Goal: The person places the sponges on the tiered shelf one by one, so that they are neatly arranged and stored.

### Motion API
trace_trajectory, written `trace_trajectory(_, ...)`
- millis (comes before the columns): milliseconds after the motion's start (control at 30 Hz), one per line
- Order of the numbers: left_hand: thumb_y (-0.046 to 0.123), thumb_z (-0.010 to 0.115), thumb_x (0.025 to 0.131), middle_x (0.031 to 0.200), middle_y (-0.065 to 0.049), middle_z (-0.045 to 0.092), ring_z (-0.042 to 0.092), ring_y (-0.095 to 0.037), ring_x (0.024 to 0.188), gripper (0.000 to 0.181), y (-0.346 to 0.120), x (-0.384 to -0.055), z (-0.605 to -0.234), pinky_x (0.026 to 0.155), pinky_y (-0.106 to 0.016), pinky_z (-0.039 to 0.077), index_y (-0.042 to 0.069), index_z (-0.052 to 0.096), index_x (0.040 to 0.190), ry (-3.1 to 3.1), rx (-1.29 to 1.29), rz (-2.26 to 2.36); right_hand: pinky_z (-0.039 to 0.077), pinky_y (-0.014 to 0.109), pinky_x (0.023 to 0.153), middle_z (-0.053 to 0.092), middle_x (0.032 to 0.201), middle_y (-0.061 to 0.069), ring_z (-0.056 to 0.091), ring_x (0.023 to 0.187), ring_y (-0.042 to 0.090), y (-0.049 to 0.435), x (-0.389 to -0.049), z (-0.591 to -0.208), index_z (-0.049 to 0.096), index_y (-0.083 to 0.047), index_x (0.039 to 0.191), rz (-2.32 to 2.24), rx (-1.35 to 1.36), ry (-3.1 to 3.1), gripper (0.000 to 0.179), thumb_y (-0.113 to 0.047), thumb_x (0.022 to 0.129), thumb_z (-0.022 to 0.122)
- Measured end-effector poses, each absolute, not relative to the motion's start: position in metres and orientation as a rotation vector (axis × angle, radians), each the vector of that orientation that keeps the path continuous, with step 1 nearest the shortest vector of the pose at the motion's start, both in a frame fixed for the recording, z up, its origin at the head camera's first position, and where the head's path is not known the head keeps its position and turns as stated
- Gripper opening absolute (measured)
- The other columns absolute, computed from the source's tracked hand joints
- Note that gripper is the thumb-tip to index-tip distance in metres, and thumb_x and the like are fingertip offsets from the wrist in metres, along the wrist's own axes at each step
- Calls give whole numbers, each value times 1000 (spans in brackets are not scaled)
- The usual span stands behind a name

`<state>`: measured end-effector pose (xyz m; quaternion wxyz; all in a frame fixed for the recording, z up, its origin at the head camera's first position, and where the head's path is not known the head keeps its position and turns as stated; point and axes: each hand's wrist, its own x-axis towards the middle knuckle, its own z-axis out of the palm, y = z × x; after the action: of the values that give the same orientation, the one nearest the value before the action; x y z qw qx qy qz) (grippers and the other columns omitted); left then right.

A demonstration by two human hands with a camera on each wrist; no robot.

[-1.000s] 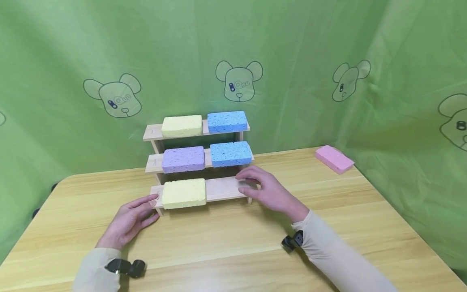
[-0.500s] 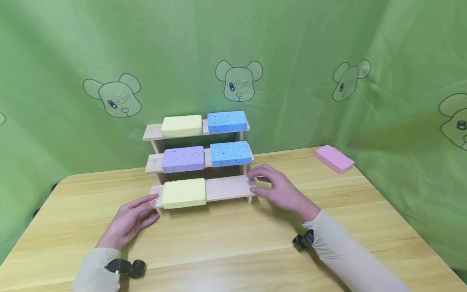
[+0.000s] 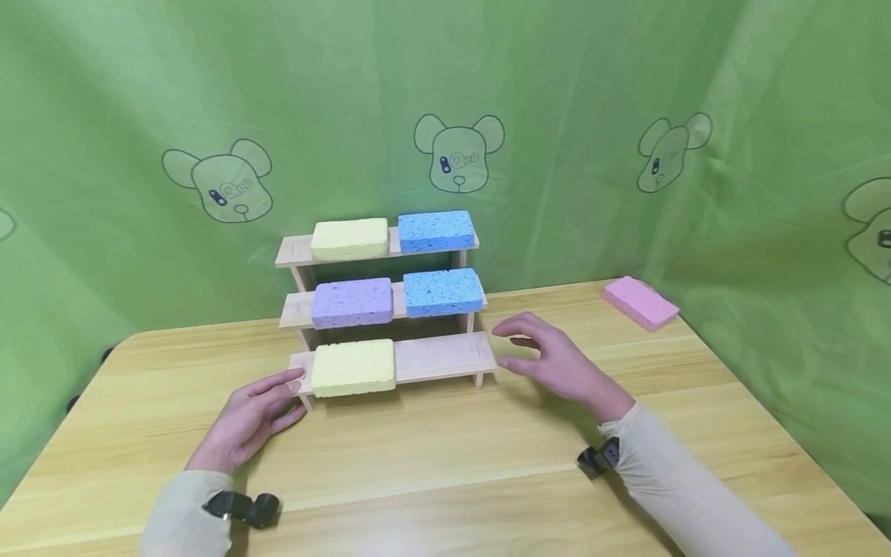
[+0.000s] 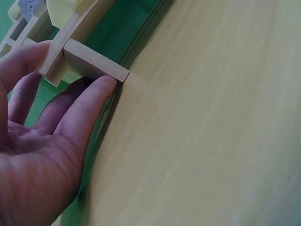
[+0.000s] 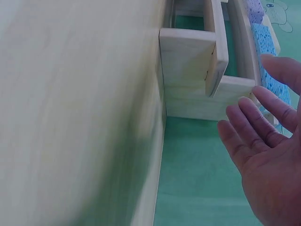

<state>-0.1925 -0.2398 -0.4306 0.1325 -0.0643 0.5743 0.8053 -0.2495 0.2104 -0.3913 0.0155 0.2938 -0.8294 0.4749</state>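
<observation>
A pale wooden three-step rack (image 3: 445, 356) stands on the table. My left hand (image 3: 244, 425) grips the left end of its lowest step, fingertips at the board and another against the upright (image 4: 94, 61) underneath. My right hand (image 3: 557, 360) hovers just off the right end of that step, fingers spread and holding nothing. A yellow sponge (image 3: 353, 367) lies on the lowest step's left. On the middle step sit a purple sponge (image 3: 352, 302) and a blue sponge (image 3: 443, 292). The top step bears another yellow sponge (image 3: 350, 238) and another blue sponge (image 3: 436, 230).
A pink sponge (image 3: 640, 302) lies at the table's far right corner. Behind the wooden table (image 3: 418, 480) hangs a green curtain (image 3: 334, 93) with bear-head drawings, which also runs along the right side.
My right hand has drawn back to the right, off the end of the lowest step. The left hand stays at the rack's left end, and the sponges keep their places.
</observation>
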Motion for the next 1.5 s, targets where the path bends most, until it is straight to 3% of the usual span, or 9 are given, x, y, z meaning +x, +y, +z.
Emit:
trace_trajectory(267,3,63,95,152,-26,24,61,-21,112,24,-239,-193,-431,103,-40,47,13,70,116,1660,-191,2343,44,45,107,56,126,10,51,120,26,226,-251,-395,61,-3,123,1462,965,-2551,34,-6,90,71)
trace_trajectory(967,4,63,95,151,-26,26,61,-20,111,23,-238,-193,-433,103,-40,47,13,70,115,1660,-209,2353,39,55,108,50,128,18,47,122,35,261,-254,-387,52,6,130,1317,734,-2585,44,-7,92,69)
trace_trajectory(1300,3,63,94,140,-19,42,62,-21,110,22,-238,-193,-434,101,-40,49,14,72,111,1679,-218,2353,37,60,108,49,129,25,45,123,40,278,-255,-384,49,9,133,1186,600,-2627,49,-13,93,68)
trace_trajectory(1500,2,62,95,148,-25,31,62,-21,111,23,-239,-193,-434,102,-40,48,13,71,113,1667,-203,2356,37,62,106,49,130,25,44,124,42,287,-255,-383,49,9,133,1099,553,-2634,51,-14,93,69)
